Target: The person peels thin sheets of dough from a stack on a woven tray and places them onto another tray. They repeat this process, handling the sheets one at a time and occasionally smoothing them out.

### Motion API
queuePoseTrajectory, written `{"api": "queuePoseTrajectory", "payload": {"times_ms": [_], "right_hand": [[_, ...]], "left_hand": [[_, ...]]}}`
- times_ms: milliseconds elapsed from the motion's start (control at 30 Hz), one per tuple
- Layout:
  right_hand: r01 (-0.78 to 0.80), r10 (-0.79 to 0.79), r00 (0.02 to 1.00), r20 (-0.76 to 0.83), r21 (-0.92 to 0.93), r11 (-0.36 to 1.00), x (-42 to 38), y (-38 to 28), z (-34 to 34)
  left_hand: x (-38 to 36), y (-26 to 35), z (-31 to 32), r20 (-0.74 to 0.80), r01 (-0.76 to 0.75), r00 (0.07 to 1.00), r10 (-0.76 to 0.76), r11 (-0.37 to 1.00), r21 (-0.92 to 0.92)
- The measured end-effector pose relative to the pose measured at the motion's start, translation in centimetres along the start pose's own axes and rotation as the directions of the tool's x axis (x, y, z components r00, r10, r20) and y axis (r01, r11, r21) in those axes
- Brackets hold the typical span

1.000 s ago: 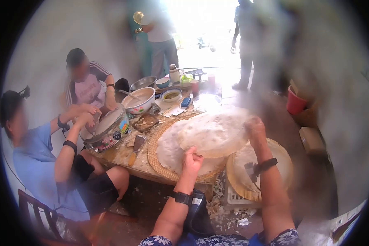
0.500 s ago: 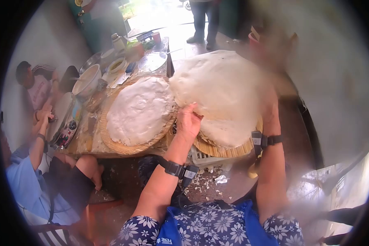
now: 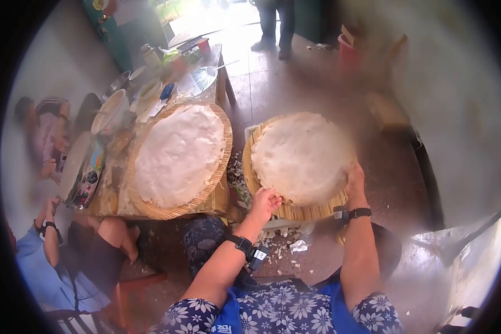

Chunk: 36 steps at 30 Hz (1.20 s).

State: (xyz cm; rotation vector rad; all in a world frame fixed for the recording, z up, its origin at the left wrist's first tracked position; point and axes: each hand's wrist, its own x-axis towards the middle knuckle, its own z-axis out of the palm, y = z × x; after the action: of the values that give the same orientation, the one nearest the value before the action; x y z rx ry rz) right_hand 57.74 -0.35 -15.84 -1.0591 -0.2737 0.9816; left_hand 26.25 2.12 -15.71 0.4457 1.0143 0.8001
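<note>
A large round pale sheet (image 3: 303, 158), like thin dough, lies over a round straw mat (image 3: 295, 211) in front of me. My left hand (image 3: 265, 203) is closed in a pinch at the sheet's near left edge. At its right edge my right hand (image 3: 356, 182) is closed, thumb on top and the fingers partly hidden. To the left, a second pale sheet (image 3: 179, 156) rests on another round straw mat (image 3: 225, 158), on the wooden table. Blur covers the right sheet's far right edge.
The wooden table (image 3: 108, 209) carries a white bowl (image 3: 110, 111), a hand fan (image 3: 201, 79) and a red cup (image 3: 204, 47). A person in blue (image 3: 44, 267) sits at left, another behind. Someone stands by the doorway. Scraps (image 3: 284, 245) litter the floor near a red bucket (image 3: 348, 51).
The right sheet was raised with its far side up over another layer; now it lies flat on the mat. Both hands have come down and nearer, still at its edges.
</note>
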Motion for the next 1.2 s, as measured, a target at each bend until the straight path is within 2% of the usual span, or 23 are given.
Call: {"api": "queuePoseTrajectory", "payload": {"times_ms": [133, 233, 333, 367, 433, 500, 600, 700, 800, 967, 1200], "right_hand": [[0.069, -0.069, 0.998, 0.011, -0.035, 0.997, 0.1, -0.6, 0.8], [0.07, -0.079, 0.996, -0.048, -0.168, 0.983, 0.0, -0.7, 0.7], [-0.041, -0.003, 0.992, -0.127, -0.347, 0.937, 3.0, 2.1, -1.9], [0.141, -0.193, 0.981, -0.02, -0.607, 0.782, 4.1, 3.2, -3.2], [0.233, -0.302, 0.951, 0.065, -0.793, 0.563, 3.3, 2.6, -4.1], [0.108, -0.249, 0.966, -0.071, -0.763, 0.637, -0.1, -0.9, -0.2], [0.078, -0.121, 0.989, -0.083, -0.406, 0.91, -1.8, -2.0, 0.6], [-0.031, -0.017, 0.996, -0.089, -0.511, 0.859, -0.2, -1.1, -0.6], [-0.009, -0.148, 0.978, -0.15, -0.73, 0.683, 1.9, 1.4, -2.2], [-0.012, -0.225, 0.956, -0.19, -0.789, 0.615, 1.5, 1.9, -2.4], [0.007, -0.24, 0.959, -0.154, -0.828, 0.561, -0.9, 0.1, -1.2]], "left_hand": [[0.1, 0.2, 0.3, -0.016, 0.027, 1.0, -0.027, 1.0, 0.005], [0.0, 0.4, 0.3, -0.01, 0.037, 0.999, -0.037, 0.999, 0.004], [0.2, 0.6, 0.1, -0.013, 0.057, 0.998, -0.057, 0.998, 0.018], [0.6, 0.6, -0.2, -0.008, 0.056, 0.998, -0.056, 0.998, 0.017], [0.8, 0.0, -0.6, 0.004, 0.06, 0.998, -0.06, 0.998, 0.003], [0.9, 0.2, -0.5, 0.012, 0.048, 0.999, -0.048, 0.999, -0.014], [0.9, 0.3, -0.7, 0.019, 0.064, 0.998, -0.063, 0.996, -0.07], [1.0, 0.3, -0.6, 0.013, 0.063, 0.998, -0.062, 0.996, -0.065], [1.0, 0.3, -0.5, -0.003, 0.054, 0.999, -0.054, 0.998, -0.033], [1.2, 0.4, -0.9, -0.01, 0.066, 0.998, -0.065, 0.998, 0.024], [1.2, 0.8, -0.2, -0.184, 0.079, 0.981, -0.055, 0.989, 0.126]]}}
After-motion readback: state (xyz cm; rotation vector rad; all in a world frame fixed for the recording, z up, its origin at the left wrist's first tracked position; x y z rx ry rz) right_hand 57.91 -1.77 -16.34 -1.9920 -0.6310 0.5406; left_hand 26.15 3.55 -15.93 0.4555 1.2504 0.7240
